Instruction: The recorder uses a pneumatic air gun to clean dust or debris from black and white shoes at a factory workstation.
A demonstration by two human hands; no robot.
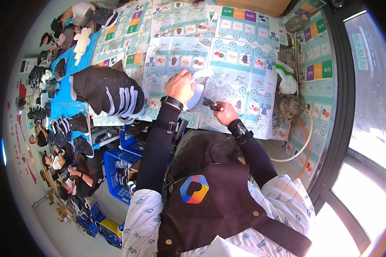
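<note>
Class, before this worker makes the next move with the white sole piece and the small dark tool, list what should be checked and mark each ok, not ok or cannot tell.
1. Left hand grips the white sole piece: ok.
2. Right hand holds the small dark tool: ok.
3. Tool tip touching the piece: cannot tell.
4. Piece rests over the paper-covered table: ok.
5. Stack of dark shoe uppers clear of both hands: ok.

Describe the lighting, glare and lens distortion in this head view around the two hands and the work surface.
Head view: strong daylight blows out the window at right to white; the table edges bow toward the dark round fisheye rim; the left hand on the white shoe sole and the right hand holding a small dark tool are evenly lit and sharp; the people at far left appear small and squeezed.
</note>
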